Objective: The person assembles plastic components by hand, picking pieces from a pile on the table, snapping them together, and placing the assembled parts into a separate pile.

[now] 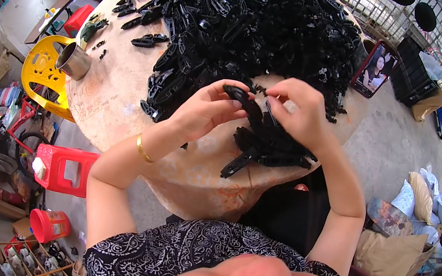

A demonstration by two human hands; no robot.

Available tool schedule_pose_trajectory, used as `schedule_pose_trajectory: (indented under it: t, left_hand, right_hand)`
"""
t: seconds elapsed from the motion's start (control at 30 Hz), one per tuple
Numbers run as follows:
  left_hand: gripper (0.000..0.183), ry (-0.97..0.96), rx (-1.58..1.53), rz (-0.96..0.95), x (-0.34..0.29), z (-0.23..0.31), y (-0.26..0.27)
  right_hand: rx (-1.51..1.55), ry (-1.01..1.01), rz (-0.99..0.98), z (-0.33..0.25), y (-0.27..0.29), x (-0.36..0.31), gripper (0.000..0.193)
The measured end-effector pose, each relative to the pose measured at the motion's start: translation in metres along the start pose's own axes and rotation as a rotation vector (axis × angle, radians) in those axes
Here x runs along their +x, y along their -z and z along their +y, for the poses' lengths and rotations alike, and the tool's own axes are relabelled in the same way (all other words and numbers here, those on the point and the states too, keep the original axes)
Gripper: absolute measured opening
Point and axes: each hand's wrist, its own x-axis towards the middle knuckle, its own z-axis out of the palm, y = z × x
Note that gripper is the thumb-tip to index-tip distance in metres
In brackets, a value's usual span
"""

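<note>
Over the near part of the round table (103, 103), my left hand (206, 108) is closed on a glossy black curved plastic piece (237, 93), long and slim. My right hand (300, 111) is closed, its thumb and fingertip pinching a small dark toothed bit (261, 89) beside that piece's end. Whether the two touch is hard to make out. Below my hands, close to the table's near edge, lies a small heap of long black plastic pieces (271, 148). Beyond them a large pile of similar black parts (260, 27) covers the table's far side.
A phone (377, 69) with a lit screen stands at the table's right edge. At the left edge is a metal cup (73, 60), near a yellow chair (42, 74). A red stool (64, 170) and a red bucket (49, 225) stand lower left. Cushions (421, 196) lie at right.
</note>
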Motion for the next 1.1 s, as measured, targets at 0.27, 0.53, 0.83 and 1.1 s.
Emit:
schedule_pose_trajectory:
  t: [0.27,0.53,0.83,1.1]
  left_hand:
    - [0.036,-0.047,-0.054,-0.017,0.001,-0.006,-0.004]
    - [0.035,-0.086,-0.032,-0.047,0.0,-0.009,-0.002]
    - [0.033,0.066,-0.056,-0.077,-0.004,0.002,-0.004]
    - [0.031,0.204,0.101,-0.102,-0.005,0.001,-0.006]
  right_hand:
    - [-0.139,0.146,0.024,-0.024,-0.009,-0.013,0.013]
    - [-0.159,0.183,0.085,-0.025,-0.015,-0.017,0.013]
    - [-0.007,0.161,-0.045,-0.022,0.003,-0.006,0.016]
    - [-0.144,0.411,-0.174,-0.021,0.003,-0.01,0.024]
